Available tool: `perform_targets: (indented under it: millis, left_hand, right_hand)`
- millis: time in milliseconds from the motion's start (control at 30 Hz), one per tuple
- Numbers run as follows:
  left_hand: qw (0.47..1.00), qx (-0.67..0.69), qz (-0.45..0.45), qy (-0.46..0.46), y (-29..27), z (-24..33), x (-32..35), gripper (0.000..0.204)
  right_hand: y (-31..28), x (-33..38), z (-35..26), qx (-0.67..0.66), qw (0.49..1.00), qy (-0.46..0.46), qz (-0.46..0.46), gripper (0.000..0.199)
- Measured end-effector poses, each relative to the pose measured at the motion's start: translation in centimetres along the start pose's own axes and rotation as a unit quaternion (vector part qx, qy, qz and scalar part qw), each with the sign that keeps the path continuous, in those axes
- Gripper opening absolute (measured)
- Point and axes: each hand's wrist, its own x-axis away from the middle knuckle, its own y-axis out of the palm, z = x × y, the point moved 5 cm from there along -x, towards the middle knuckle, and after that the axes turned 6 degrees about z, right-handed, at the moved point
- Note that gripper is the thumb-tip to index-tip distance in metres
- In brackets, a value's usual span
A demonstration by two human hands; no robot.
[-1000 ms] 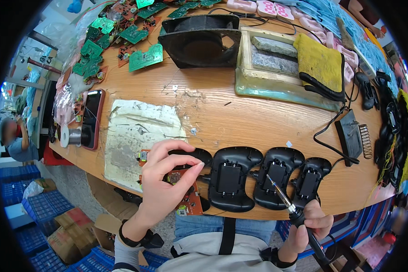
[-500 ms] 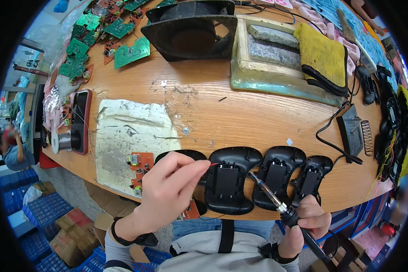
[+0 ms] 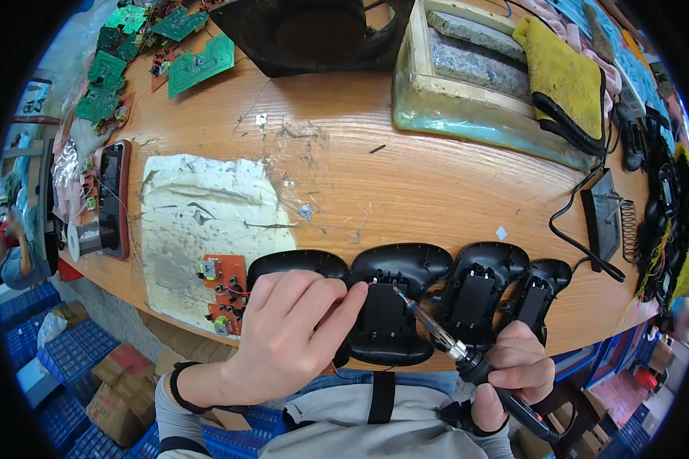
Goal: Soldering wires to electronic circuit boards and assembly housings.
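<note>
Right hand fist-wrapped around the black-handled soldering iron, tip angled into the black plastic controller shell at the wooden bench's near edge. Left hand pinches a thin red wire there, steadying the joint.

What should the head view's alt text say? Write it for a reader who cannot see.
Right hand holds a soldering iron with its tip at a black controller shell, which the left hand steadies, on a wooden table. More shells lie alongside, an orange circuit board to the left.
</note>
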Motion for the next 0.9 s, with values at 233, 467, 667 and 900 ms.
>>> perform_targets:
  millis: [233,467,667,900]
  left_hand:
    - [1.0,-0.017,-0.017,-0.002,0.3,-0.1,0.1,0.041]
    - [0.999,-0.024,-0.022,-0.005,0.4,0.1,-0.1,0.041]
    - [0.999,-0.033,-0.015,-0.008,0.4,0.0,0.2,0.04]
    - [0.999,-0.047,-0.017,-0.008,0.4,0.2,0.1,0.04]
  right_hand:
    - [0.8,-0.1,0.3,0.03,0.999,0.009,0.005,0.024]
    - [1.4,-0.7,0.4,0.043,0.999,0.004,-0.028,0.022]
    - [1.9,-1.0,0.7,0.051,0.999,0.009,-0.013,0.02]
    - [2.0,-1.1,0.6,0.063,0.998,0.021,-0.011,0.018]
